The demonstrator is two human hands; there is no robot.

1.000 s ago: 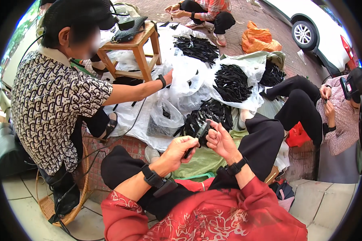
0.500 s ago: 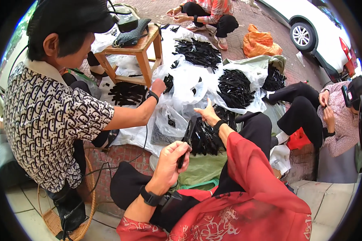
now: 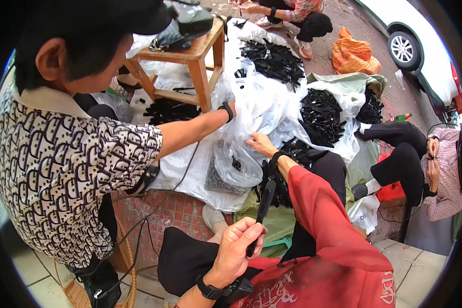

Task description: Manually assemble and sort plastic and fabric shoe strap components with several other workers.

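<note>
A: What ground and setting does the view show?

B: An outdoor work spot on reddish paving tiles (image 3: 174,213), with pale slabs at the lower edge. White plastic sheeting (image 3: 190,169) is spread over the ground and carries several heaps of black clips (image 3: 321,110), some lying in open white bags. A wooden stool (image 3: 192,56) stands at the top, an orange sack (image 3: 355,55) lies further back, and a white car (image 3: 421,46) is parked at the upper right. A co-worker in a patterned shirt (image 3: 61,164) fills the left side; a seated person in black trousers (image 3: 400,149) is at the right.

A: How are the wearer's hands occupied?

B: The left hand (image 3: 236,249), low in the view, is closed around the lower end of a black clip piece (image 3: 263,208), which points upward at a slight tilt above the lap. The right hand (image 3: 259,145), arm stretched forward in a red sleeve (image 3: 323,220), rests with loosely spread fingers on a clear plastic bag (image 3: 241,154); whether it grips the bag cannot be told. The co-worker's hand (image 3: 232,109) touches the same bag from the upper left.

A: What differs from half a second before?

B: The view has closed in toward the co-worker and the bag. The right hand, then raised over a clip heap, now lies on the bag. The left hand keeps its hold on the clip piece.
</note>
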